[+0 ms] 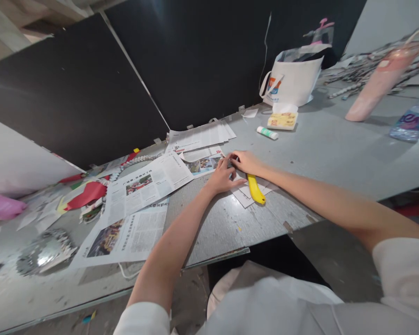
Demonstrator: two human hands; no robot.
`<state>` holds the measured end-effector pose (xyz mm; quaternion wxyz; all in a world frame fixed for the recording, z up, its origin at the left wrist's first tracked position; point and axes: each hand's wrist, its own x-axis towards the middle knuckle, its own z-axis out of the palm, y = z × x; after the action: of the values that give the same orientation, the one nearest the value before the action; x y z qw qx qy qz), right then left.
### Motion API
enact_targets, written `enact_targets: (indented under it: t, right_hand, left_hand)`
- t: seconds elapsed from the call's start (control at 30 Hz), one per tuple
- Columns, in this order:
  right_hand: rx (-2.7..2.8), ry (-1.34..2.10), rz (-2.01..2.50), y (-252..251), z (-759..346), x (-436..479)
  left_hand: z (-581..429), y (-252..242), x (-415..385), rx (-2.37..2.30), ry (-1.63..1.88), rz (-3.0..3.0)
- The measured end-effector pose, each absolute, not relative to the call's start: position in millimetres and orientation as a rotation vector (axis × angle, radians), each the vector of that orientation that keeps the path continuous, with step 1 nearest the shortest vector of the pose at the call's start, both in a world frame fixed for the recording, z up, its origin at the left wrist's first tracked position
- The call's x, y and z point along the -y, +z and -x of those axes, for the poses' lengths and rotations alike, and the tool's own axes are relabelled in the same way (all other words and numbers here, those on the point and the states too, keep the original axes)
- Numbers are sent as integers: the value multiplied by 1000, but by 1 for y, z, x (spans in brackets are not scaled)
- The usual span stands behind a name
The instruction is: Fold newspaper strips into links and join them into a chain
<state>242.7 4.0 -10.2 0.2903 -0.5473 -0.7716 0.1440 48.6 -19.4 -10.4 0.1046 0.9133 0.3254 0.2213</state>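
My left hand (222,178) and my right hand (246,163) meet over the table. The fingers of both are bent and closed at the right end of a newspaper strip (204,164) with colour photos. My left thumb points out to the right. The exact pinch is partly hidden behind the fingers. Just below my right wrist lies a yellow-handled knife (255,190), its front end hidden. Under it are small pale paper pieces (243,199). Left of my hands a large newspaper sheet (150,181) overlaps another newspaper page (125,232).
Behind the hands lie stacked newspaper sheets (199,138) against a black panel (202,60). To the right are a glue stick (267,133), a tissue pack (282,120), a white bag (293,79) and a pink bottle (380,83). A round woven paper piece (45,253) sits at left.
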Motion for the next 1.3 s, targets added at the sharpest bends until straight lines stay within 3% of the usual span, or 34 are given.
enact_targets:
  t: [1.3]
  right_hand:
    - [2059,382,1448,-11,-244,-6]
  left_hand:
    - [-46,-27,2,-872,869,-2572]
